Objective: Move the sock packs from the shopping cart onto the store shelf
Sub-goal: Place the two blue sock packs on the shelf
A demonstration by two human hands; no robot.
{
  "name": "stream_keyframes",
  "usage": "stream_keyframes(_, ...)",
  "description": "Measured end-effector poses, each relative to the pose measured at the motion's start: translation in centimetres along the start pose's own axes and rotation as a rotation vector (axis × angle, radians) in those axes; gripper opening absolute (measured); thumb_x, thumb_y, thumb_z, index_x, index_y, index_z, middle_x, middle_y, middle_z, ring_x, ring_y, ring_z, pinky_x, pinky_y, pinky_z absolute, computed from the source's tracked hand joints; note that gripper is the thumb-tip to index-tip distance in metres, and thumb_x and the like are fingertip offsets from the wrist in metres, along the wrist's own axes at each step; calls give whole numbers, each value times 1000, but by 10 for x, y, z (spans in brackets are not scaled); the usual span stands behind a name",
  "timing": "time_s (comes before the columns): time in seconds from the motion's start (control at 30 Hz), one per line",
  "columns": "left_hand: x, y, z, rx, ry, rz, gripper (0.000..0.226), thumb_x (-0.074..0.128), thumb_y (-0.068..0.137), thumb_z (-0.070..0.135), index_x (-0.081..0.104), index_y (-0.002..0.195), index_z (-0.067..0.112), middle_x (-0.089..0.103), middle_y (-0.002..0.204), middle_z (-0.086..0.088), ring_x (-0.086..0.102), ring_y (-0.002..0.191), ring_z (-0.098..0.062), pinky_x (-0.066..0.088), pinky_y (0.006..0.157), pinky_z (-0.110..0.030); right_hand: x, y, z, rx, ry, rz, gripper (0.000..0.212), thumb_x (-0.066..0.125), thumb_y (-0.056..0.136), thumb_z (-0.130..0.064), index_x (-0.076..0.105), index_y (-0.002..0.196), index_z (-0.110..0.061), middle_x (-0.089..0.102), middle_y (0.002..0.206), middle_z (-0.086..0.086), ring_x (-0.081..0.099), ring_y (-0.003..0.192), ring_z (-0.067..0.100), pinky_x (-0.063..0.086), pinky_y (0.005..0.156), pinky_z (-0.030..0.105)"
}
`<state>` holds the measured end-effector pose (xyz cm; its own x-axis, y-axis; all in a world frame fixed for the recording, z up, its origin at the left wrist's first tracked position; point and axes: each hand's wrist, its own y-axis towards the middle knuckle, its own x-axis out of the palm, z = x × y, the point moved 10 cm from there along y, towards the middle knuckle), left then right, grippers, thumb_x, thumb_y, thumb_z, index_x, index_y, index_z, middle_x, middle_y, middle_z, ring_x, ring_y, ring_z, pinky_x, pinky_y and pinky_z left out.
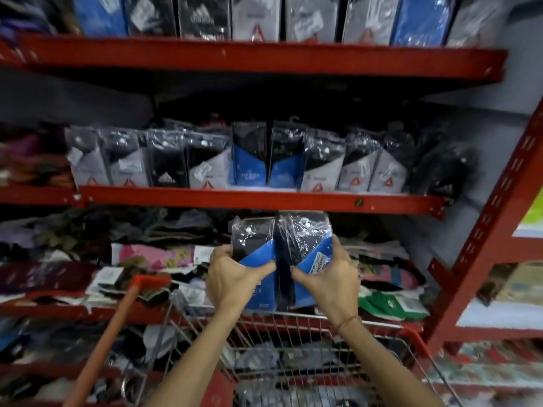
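Wire shopping cart (308, 333) sat nearest, red-trimmed, with more plastic-wrapped packs lying blurred in its basket; an orange handle (111, 327) slanted across its left side. Both forearms reached up over the cart. Left hand (232, 277) gripped one blue-and-black sock pack (255, 254), fingers (261, 270) curled over its front, thumb at its left edge. Right hand (329, 277) gripped a second sock pack (305, 251) the same way, a thin bracelet (348, 321) on that wrist. The two packs were held upright, side by side and touching, just below the red edge of the middle shelf (258, 199). Behind them, loose socks heaped on the lower shelf (58, 309). On the middle shelf stood a row of packs, two blue ones (264, 160) at centre among grey and black.
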<state>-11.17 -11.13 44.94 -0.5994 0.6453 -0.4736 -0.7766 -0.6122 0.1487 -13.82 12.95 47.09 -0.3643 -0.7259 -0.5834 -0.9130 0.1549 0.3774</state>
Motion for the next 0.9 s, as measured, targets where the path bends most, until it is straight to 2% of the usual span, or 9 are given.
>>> stream_keyframes(0.1, -16, 24, 39, 49, -32, 60, 93, 83, 41, 64, 57, 114, 14, 67, 105, 1, 60, 84, -19, 41, 64, -26, -20, 30, -42, -92, 41, 72, 111, 84, 60, -46, 28, 146, -6, 52, 138, 12, 56, 119, 26, 50, 94, 35)
stream_keyframes(0.23, -35, 65, 90, 114, -87, 158, 95, 81, 39, 68, 59, 114, 14, 69, 105, -2, 67, 94, -25, 48, 69, -30, -35, 74, -92, -197, 72, 156, 107, 81, 64, -50, 26, 146, -8, 50, 138, 11, 53, 123, 27, 48, 98, 38)
stream_keyframes(0.33, -44, 86, 125, 189, -111, 248, 99, 75, 37, 72, 58, 116, 15, 68, 109, -3, 67, 97, -26, 56, 75, -37, -40, 101, -115, -234, 134, 214, 103, 81, 67, -45, 25, 146, -10, 45, 141, 8, 46, 128, 24, 42, 101, 34)
stream_keyframes(0.43, -44, 105, 150, 227, -147, 351, 93, 81, 44, 63, 56, 118, 13, 63, 117, -5, 64, 102, -28, 51, 79, -35, -37, 127, -128, -244, 186, 269, 101, 80, 68, -42, 24, 146, -11, 41, 144, 7, 40, 132, 22, 40, 101, 34)
stream_keyframes(0.5, -38, 115, 159, 238, -158, 388, 90, 84, 48, 58, 55, 118, 12, 60, 118, -6, 62, 103, -28, 44, 76, -33, -28, 141, -128, -229, 220, 286, 101, 80, 69, -42, 24, 146, -12, 40, 144, 6, 40, 132, 22, 40, 102, 34)
stream_keyframes(0.67, -19, 133, 161, 250, -158, 455, 85, 84, 51, 55, 55, 117, 10, 60, 116, -6, 61, 101, -26, 46, 76, -35, -8, 158, -119, -212, 233, 361, 99, 78, 71, -45, 23, 147, -13, 40, 144, 6, 42, 133, 22, 45, 99, 34)
stream_keyframes(0.77, -25, 136, 154, 255, -186, 486, 83, 84, 52, 54, 56, 116, 10, 62, 114, -5, 62, 99, -26, 45, 73, -33, -4, 152, -125, -235, 220, 388, 99, 77, 72, -46, 22, 148, -15, 40, 144, 5, 43, 132, 22, 46, 100, 37)
stream_keyframes(0.9, -37, 137, 149, 277, -194, 517, 84, 84, 53, 53, 56, 120, 10, 62, 119, -5, 62, 104, -26, 42, 78, -31, -4, 143, -139, -278, 220, 410, 101, 79, 70, -44, 21, 148, -13, 40, 143, 5, 44, 131, 22, 49, 99, 37)
